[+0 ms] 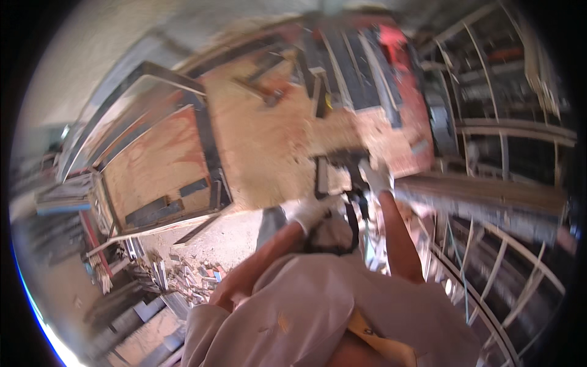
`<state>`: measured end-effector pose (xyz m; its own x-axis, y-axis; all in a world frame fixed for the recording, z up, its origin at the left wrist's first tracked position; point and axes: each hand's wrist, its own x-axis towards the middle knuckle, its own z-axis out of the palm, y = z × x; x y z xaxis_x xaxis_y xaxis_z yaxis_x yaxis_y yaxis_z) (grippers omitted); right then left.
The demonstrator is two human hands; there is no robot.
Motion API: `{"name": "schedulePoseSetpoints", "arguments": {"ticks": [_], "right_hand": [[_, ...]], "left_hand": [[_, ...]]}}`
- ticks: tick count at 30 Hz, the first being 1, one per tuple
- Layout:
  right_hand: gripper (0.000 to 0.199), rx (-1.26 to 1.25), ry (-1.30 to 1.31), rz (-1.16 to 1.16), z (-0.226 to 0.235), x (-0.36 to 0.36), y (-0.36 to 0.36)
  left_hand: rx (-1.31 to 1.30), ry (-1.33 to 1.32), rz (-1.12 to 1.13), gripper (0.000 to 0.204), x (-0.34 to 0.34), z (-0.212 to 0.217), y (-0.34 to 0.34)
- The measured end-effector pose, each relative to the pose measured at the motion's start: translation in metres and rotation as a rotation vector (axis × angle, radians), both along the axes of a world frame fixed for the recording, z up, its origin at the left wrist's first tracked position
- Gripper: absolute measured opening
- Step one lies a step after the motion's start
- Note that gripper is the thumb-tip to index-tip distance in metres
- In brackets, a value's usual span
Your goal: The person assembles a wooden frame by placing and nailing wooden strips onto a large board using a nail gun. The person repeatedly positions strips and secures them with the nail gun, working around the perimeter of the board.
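"While both hands work so close to the workbench [260, 150], what could go wrong?"

"The dark piece [321, 176] lies at the workbench's near edge, between the white-gloved left hand [312, 213] and right hand [378, 176]. Poorly supported there, it could tip off or pinch a finger."

"Are they gripping it?"

"I can't tell; blur hides the fingers. The left hand is at its near end, the right hand just beside its other side, but whether either closes on it doesn't show."

"Anything else?"

"What looks like a hammer [269, 96] lies loose toward the workbench's far side; a knock could send it sliding. The dark strips [361, 67] at the workbench's far right could shift if bumped, and the offcuts [205, 275] below its near left could trip someone."

"Brands, labels?"

"No writing I can read, on the workbench or around it."
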<state>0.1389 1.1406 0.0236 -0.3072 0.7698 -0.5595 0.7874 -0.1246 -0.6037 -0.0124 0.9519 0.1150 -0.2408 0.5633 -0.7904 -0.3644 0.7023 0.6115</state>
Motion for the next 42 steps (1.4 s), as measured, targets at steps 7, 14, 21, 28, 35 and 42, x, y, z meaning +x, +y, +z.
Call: {"name": "schedulePoseSetpoints", "arguments": {"ticks": [7, 14, 21, 28, 35, 42], "right_hand": [[0.034, -0.801, 0.771, -0.206, -0.065, -0.007, -0.051], [0.023, -0.723, 0.946, -0.688, 0.041, -0.061, -0.105], [0.014, 0.163, 1.178, -0.591, 0.263, -0.187, -0.223], [0.017, -0.019, 1.276, -0.349, 0.405, -0.263, -0.284], [0.032, 0.15, 0.729, 0.2, 0.405, -0.333, -0.252], [0.017, 0.401, 0.438, 0.745, 0.389, -0.405, -0.167]], "left_hand": [[-0.099, 0.449, -0.403, 0.054, -0.031, 0.001, -0.021], [0.124, 0.648, -0.434, 0.055, -0.102, 0.056, -0.087], [0.525, 0.808, -0.353, 0.053, -0.21, 0.121, -0.124], [0.674, 0.755, -0.372, 0.063, -0.282, 0.191, -0.164], [0.488, 1.513, -0.527, 0.042, -0.528, 0.157, -0.139], [0.532, 1.366, -0.509, 0.04, -0.722, 0.146, -0.051]]}}
